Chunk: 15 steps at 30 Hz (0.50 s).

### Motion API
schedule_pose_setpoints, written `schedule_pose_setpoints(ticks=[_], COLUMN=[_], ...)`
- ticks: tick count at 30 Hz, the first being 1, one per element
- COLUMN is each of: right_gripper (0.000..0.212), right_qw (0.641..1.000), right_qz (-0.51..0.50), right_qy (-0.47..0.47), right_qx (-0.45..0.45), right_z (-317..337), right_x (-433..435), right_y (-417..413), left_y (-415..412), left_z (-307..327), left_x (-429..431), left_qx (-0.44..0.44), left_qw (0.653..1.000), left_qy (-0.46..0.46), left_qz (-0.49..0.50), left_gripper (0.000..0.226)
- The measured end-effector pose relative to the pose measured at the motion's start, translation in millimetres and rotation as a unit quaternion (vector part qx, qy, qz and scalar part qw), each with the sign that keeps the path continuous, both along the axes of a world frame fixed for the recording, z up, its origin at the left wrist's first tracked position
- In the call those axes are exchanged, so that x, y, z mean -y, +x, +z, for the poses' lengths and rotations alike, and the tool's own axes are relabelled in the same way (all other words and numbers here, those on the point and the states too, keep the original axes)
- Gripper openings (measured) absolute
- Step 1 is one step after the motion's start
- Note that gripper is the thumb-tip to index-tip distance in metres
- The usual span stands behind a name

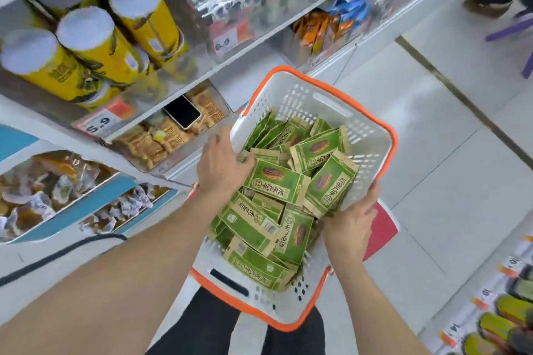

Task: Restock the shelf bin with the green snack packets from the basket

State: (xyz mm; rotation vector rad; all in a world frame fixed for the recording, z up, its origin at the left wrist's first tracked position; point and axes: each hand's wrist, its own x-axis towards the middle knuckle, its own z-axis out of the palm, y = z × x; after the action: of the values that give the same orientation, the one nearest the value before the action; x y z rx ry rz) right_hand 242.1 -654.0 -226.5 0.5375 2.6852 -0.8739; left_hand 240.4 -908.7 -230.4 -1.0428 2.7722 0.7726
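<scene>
Packets [277, 179] in green wrappers lie heaped in the white basket [354, 135], so restocking looks barely begun. Both hands carry the basket: the left hand [222, 164] curls over its left rim, thumb against the heap; the right hand [352, 219] grips the right rim. Just left, a clear shelf bin [138, 161] holds brown packs with a phone [182, 112] on top; whether it is the target I cannot tell. Next, one hand probably must let go and gather packets while the other steadies the basket.
</scene>
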Motion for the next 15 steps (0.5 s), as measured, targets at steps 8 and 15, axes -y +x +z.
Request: schedule_pose_setpoints(ticks=[8, 15], right_gripper=[0.127, 0.128], right_qw=[0.998, 0.997], right_qz=[-0.031, 0.002], right_qy=[0.001, 0.012], right_qx=[0.050, 0.076], right_z=[-196.6, -340.1], right_x=[-1.0, -4.4], right_y=[-84.5, -110.8], left_y=[-101.0, -113.7], left_z=[-190.2, -351.3], left_x=[-9.4, -2.6], left_qx=[0.033, 0.065], left_qw=[0.999, 0.995], left_qy=[-0.015, 0.003], left_qz=[0.005, -0.073], left_gripper=[0.069, 0.091])
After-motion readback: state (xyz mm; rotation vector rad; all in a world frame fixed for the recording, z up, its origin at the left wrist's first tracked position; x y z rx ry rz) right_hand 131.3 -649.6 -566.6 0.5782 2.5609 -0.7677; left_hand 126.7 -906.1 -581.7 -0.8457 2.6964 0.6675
